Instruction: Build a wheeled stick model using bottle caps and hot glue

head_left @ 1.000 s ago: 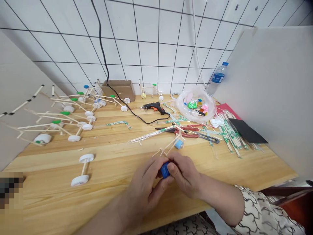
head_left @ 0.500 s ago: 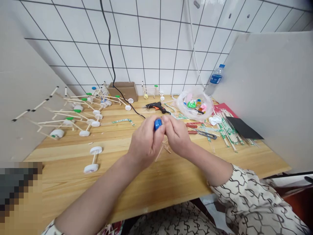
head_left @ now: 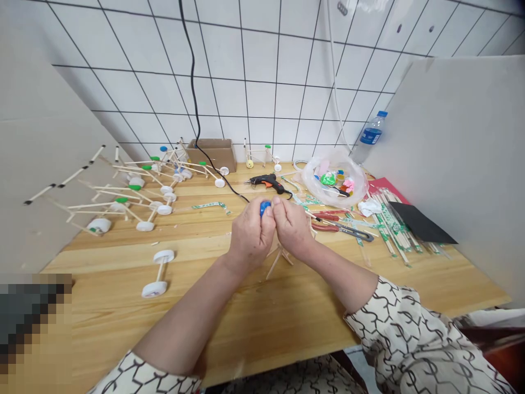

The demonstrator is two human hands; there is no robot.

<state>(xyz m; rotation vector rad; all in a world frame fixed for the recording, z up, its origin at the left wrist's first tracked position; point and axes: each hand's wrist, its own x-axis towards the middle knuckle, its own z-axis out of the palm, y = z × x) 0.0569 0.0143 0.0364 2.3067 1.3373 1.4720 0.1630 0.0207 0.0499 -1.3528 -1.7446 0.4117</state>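
Closed around a small blue bottle cap (head_left: 265,208), my left hand (head_left: 250,230) is held over the middle of the table. My right hand (head_left: 293,227) is also closed and presses against my left at the cap; what lies inside its fingers is hidden. Below both hands, thin wooden sticks (head_left: 274,264) show, partly covered. To the left lies a pair of white wheels on a wooden axle (head_left: 162,271). A black glue gun (head_left: 268,183) rests beyond my hands.
Several stick-built cars (head_left: 123,202) crowd the left back near a cardboard box (head_left: 215,156). On the right are a plastic bag of small parts (head_left: 359,189), red-handled pliers (head_left: 328,227), a utility knife (head_left: 359,234), wrapped sticks (head_left: 389,227), black card (head_left: 422,221) and a water bottle (head_left: 369,137).
The view has shifted slightly, so the scene sits a little to the right. Both hands stay together at the blue cap; my right hand has turned slightly, and more of the sticks below shows.
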